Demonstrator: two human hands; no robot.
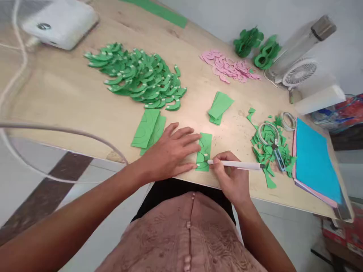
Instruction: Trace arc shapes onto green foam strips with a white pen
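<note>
A small green paper strip (206,145) with a drawn curved outline lies flat near the table's front edge. My left hand (171,151) is spread with its fingers apart, the fingertips on the strip's left edge. In my right hand (232,177) is a white pen (238,164), its tip touching the lower part of the strip. Green strips with drawn curves (146,128) lie left of my left hand. Behind the strip sits a small stack of green strips (219,105).
Many green curved cutouts (141,75) are heaped at the back left, pink cutouts (228,67) at the back. Green scraps (268,153), a tape roll (288,121), scissors (279,158) and blue paper (316,160) lie right. A white cable (65,130) crosses the left side.
</note>
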